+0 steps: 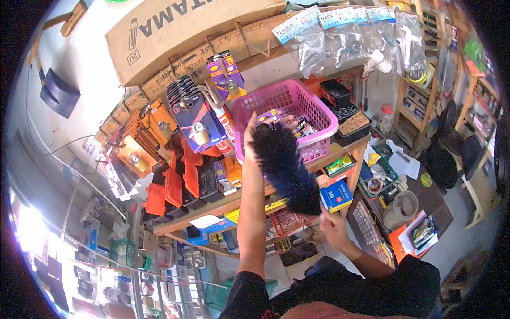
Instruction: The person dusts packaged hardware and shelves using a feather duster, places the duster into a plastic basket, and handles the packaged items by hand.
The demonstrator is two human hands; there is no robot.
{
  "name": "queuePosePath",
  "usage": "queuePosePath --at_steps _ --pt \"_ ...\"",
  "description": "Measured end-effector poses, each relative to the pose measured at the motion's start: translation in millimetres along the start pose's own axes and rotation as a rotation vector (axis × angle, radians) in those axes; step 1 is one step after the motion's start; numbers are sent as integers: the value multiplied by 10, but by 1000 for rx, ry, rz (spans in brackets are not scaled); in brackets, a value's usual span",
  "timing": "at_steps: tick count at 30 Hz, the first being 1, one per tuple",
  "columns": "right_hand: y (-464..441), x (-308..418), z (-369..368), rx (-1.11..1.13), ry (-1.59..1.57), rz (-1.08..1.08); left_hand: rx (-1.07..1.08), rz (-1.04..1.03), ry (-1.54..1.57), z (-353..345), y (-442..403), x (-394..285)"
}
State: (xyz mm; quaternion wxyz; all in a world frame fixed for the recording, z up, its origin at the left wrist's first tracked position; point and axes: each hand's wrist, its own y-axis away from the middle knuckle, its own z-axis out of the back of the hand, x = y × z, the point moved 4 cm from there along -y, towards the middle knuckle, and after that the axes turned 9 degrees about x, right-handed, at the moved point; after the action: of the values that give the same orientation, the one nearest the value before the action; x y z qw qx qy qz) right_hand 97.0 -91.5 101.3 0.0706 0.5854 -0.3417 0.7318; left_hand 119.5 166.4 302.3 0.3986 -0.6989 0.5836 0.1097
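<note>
My right hand (333,229) is closed around the handle end of a dark blue-black duster (287,170). The fluffy head slants up to the left, covering part of my left forearm and the basket's front. My left hand (251,135) is at the pink plastic basket (319,114), its fingers curled around a small purple and yellow box (268,116). Duster fibres hide much of that palm. Several small packets (305,128) lie inside the basket.
Carded padlocks (200,133) and orange-fronted bins (172,186) line the wooden shelf on the left. Plastic bags of fittings (350,45) hang above. At right are a black tray (355,125), a blue and yellow 3M box (336,195) and a clear tub (402,207).
</note>
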Motion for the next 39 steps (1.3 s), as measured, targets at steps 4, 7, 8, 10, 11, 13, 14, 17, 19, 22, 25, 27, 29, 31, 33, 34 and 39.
queuePosePath --at_steps 4,7,8,10,11,13,14,17,19,22,25,27,29,31,33,34,39 --pt "-138 -161 270 -156 -71 -102 -169 -61 120 59 -26 -37" --pt "-128 -48 154 23 21 1 -20 -53 199 -7 -42 -22" --pt "-118 -66 167 34 56 -17 -50 -17 6 -14 -4 -36" --pt "-154 -88 291 -73 -67 -127 -140 -56 130 66 -32 -20" --pt "-169 -95 339 -123 -130 -183 -189 -78 191 101 -42 -16" --pt "-215 -88 321 -71 -57 -153 -154 -70 -24 78 -53 -30" --pt "-236 -63 267 -17 3 -87 -31 -67 5 108 -61 -29" --pt "-354 -18 310 -5 44 -66 91 -58 115 236 -100 26" --pt "-491 -25 454 -122 16 -102 -126 -67 81 71 -122 -26" --pt "-490 -121 426 3 94 -12 -77 -19 123 69 -102 24" --pt "-508 -139 479 -3 62 -20 236 -68 168 188 -84 26" --pt "-586 -118 572 -87 -218 -136 -219 -135 -34 139 -77 -18" --pt "-594 -140 513 -19 -102 -91 -151 -98 90 188 -117 -8" --pt "-585 -175 376 75 42 71 90 -119 86 274 -101 25" --pt "-619 -156 442 -28 -161 -138 136 -117 62 198 -93 15" --pt "-649 -31 439 -64 -211 -179 -10 -131 26 135 -96 -7" --pt "-656 -160 389 63 -24 -59 149 -115 26 412 -122 7"
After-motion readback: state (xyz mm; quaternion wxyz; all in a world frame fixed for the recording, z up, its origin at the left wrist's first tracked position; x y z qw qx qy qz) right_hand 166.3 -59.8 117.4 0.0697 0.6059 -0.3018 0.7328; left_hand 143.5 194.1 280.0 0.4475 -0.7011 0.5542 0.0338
